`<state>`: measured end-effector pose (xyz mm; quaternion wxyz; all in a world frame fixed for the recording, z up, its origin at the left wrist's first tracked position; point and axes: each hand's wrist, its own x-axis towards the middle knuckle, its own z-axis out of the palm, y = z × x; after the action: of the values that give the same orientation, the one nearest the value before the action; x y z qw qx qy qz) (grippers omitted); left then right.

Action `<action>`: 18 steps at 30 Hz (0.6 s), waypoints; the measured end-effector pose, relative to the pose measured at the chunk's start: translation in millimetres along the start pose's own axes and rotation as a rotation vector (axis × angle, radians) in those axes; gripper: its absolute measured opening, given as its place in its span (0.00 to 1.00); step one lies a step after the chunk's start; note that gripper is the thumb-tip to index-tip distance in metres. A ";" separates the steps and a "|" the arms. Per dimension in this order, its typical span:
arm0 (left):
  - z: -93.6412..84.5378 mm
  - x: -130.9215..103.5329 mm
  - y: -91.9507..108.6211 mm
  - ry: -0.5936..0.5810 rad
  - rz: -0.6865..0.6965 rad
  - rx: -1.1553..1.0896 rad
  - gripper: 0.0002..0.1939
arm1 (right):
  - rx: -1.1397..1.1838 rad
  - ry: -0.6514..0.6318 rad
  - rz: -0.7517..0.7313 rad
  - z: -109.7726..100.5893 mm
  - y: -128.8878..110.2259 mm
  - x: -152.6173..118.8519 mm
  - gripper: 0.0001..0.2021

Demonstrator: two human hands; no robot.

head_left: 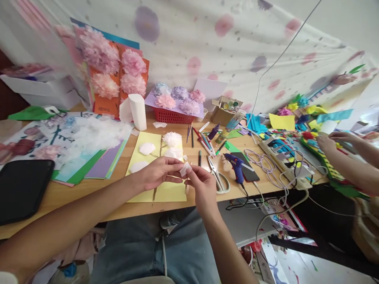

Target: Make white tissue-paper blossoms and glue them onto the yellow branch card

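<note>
Between my two hands I pinch a small crumpled piece of white tissue paper [186,169]. My left hand [161,172] grips its left side with thumb and index finger, the other fingers stretched out. On its right side, the thumb and fingers of my right hand [203,185] are closed. Both hands hover over a yellow sheet [170,192] with brown stem lines. White tissue tufts [172,139] sit on the sheet's upper right, and flat white paper pieces [147,148] lie on its left half.
Scissors [218,177], a blue glue gun [236,165] and a phone [244,167] lie to the right, among cables. Behind stand a paper roll [137,111] and a red basket [174,115] topped with tissue flowers. A black tablet [25,189] is at left. Another person's hands [331,144] work at far right.
</note>
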<state>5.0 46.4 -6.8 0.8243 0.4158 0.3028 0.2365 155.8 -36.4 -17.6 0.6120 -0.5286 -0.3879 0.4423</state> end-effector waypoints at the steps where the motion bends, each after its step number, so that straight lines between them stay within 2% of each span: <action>1: -1.6 -0.7 -2.0 0.021 -0.003 -0.029 0.17 | 0.005 0.018 0.007 0.4 2.5 1.5 0.14; 4: -3.6 -5.0 -5.0 0.051 0.020 -0.046 0.20 | -0.016 0.058 0.000 1.6 8.1 4.2 0.14; 6: -2.4 -8.0 -5.9 0.058 0.062 0.028 0.21 | -0.036 0.072 -0.017 2.8 9.6 4.5 0.14; 9: 0.0 -9.8 -7.0 0.117 0.121 0.143 0.19 | -0.044 0.055 -0.027 4.7 9.5 3.7 0.14; 13: -0.6 -8.2 -8.6 0.145 0.138 0.163 0.18 | -0.065 0.038 -0.054 5.4 10.0 2.9 0.13; 15: -2.2 -7.1 -9.3 0.139 0.130 0.140 0.18 | -0.114 0.032 -0.127 4.2 11.4 2.7 0.09; 18: -4.5 -6.3 -9.6 0.130 0.107 0.088 0.18 | -0.258 0.008 -0.331 1.4 12.6 1.5 0.06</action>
<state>-1.3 39.6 -15.0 0.7700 0.4511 0.3432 0.2930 153.3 -34.0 -29.8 0.6051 -0.5333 -0.5205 0.2801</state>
